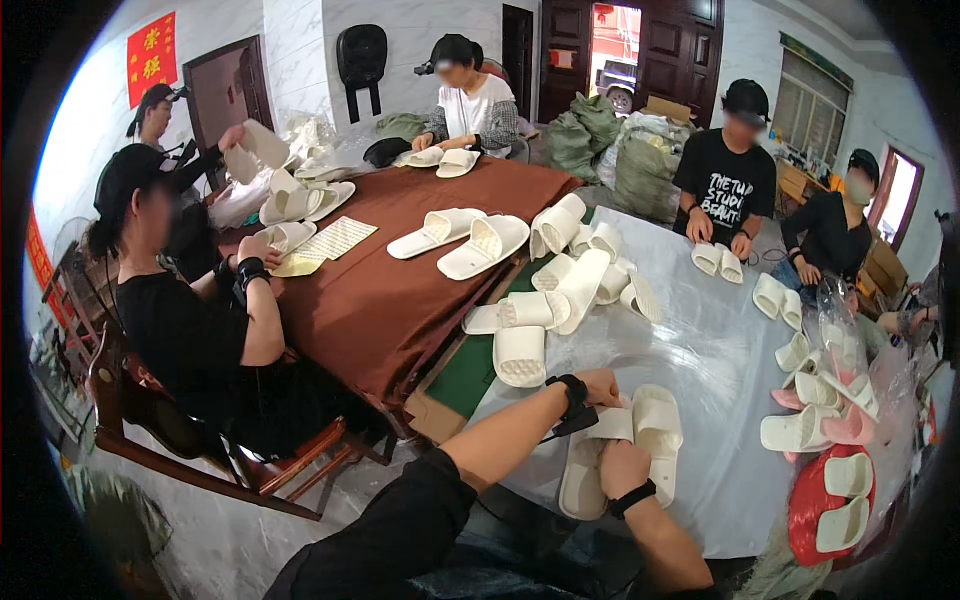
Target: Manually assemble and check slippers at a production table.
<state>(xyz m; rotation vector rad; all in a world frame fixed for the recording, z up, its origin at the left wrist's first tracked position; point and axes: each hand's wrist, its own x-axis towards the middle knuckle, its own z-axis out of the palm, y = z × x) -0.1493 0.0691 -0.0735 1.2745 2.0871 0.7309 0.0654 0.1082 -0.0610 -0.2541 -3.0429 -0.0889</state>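
Where the brown-covered surface (370,290) ends at the left, a seated person in black (190,330) rests an arm on its near edge. To the right, a heap of cream slippers (575,275) lies at the far left of the clear plastic sheet (700,350) covering the round surface, with open sheet beyond it. At the near edge, the left hand (598,385) lies curled on the top of a pair of cream slippers (625,445), pressing rather than gripping. Just right, the right hand (622,468) closes over the same pair's near end. Far right, slippers in a clear bag (835,400) crowd the rim above a red bag (815,505).
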